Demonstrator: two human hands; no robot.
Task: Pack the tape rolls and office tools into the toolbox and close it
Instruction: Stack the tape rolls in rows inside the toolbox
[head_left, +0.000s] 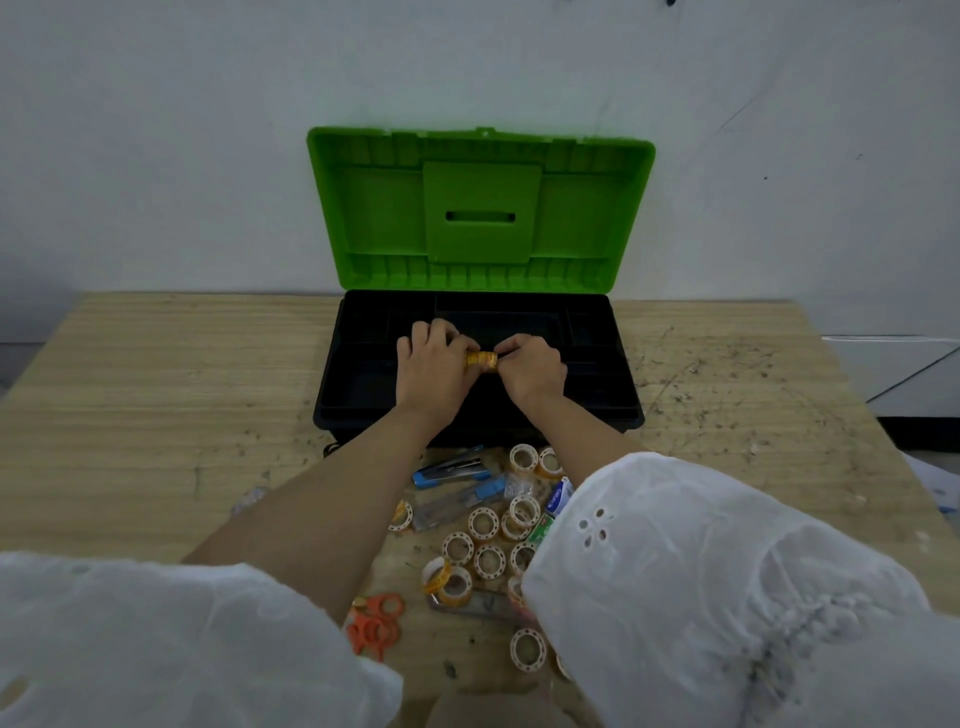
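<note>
Over toolbox (332, 395), left hand (434, 364), right hand (530, 366) pinch tape (481, 359).

**Hidden / unclear items**

- Tape stack (481, 359): roll count unreadable; ends covered by L hand (434, 364) & R hand (530, 366).
- Toolbox (363, 374): mid tray & front wall behind forearms.
- Rolls (483, 525): some run under R sleeve (727, 597).
- Scissors (374, 623): partly under L sleeve (156, 649).
- Pack (558, 499): label too small.
- Sleeves: cut by bottom edge.

Left hand (434, 366), right hand (531, 368) close; fingers (440, 331) curled
</note>
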